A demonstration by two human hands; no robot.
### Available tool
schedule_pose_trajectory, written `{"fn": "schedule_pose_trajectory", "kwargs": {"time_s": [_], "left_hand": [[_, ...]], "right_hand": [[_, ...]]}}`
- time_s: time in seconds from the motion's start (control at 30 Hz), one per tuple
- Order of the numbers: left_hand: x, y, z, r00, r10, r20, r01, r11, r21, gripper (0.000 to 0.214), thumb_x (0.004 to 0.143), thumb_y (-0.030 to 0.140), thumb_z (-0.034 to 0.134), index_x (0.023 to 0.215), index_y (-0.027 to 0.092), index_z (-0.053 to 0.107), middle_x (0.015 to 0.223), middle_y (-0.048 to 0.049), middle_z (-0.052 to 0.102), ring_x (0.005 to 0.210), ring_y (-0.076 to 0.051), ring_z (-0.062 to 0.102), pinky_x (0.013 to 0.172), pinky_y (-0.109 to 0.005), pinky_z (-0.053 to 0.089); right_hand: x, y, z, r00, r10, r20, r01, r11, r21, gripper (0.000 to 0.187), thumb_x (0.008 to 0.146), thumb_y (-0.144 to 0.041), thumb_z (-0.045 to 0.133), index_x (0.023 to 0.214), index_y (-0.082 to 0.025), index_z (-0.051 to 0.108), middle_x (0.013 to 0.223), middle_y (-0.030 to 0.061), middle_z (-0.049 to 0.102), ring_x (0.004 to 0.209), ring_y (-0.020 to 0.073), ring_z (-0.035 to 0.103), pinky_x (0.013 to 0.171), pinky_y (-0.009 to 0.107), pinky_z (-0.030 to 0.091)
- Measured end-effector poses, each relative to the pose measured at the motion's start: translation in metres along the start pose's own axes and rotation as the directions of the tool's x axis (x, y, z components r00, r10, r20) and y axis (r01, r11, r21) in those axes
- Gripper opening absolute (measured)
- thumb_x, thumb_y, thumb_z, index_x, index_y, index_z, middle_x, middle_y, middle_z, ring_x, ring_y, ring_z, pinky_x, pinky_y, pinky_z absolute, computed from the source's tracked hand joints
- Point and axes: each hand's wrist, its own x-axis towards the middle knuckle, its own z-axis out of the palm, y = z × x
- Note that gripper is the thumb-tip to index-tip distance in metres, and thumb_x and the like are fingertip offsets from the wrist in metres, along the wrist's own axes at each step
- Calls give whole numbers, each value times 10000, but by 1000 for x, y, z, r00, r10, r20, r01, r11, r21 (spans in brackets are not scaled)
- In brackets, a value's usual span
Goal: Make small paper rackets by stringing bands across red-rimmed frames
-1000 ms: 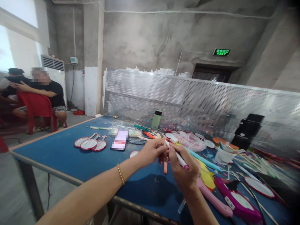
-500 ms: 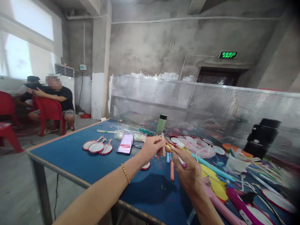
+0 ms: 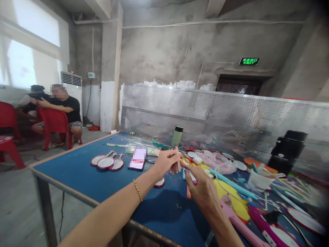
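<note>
Past three small round fans [image 3: 106, 162] and a phone [image 3: 138, 159] lying on the blue table [image 3: 77, 171], we are pinching a pale stick [image 3: 177, 157] upright in our left hand [image 3: 164, 162] — fingers [image 3: 171, 156] closed on it. Just beside it, our right hand [image 3: 203, 187] is gripping a purple-capped marker [image 3: 192, 177] — white end toward the stick.

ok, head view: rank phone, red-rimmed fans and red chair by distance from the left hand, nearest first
From the left hand, pinching a wooden stick:
1. Phone, just to its left.
2. Red-rimmed fans, further left.
3. Red chair, far left, across the room.
</note>
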Motion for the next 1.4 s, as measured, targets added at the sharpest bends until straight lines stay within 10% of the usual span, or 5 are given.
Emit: {"fn": "schedule_pose_trajectory", "kwargs": {"time_s": [0.37,1.4], "left_hand": [[-2,-1,2,992,-82,92,87,995,-43,230,757,305,628,844,96,594,762,-92,693,508,-86,562,475,-204,446],[-18,6,24,986,-55,160,53,998,17,255,769,366,596,663,153,505,524,-17,596,431,-124,570,432,-228,488]], "right_hand": [[7,-13,-21,919,201,-338,-103,952,287,209,902,-325,569,967,-178,703,912,69,749,766,193,708,733,309,548],[3,-21,-18,937,86,-338,11,962,274,140,895,-244,594,976,-173,684,828,31,729,679,141,691,631,250,528]]}}
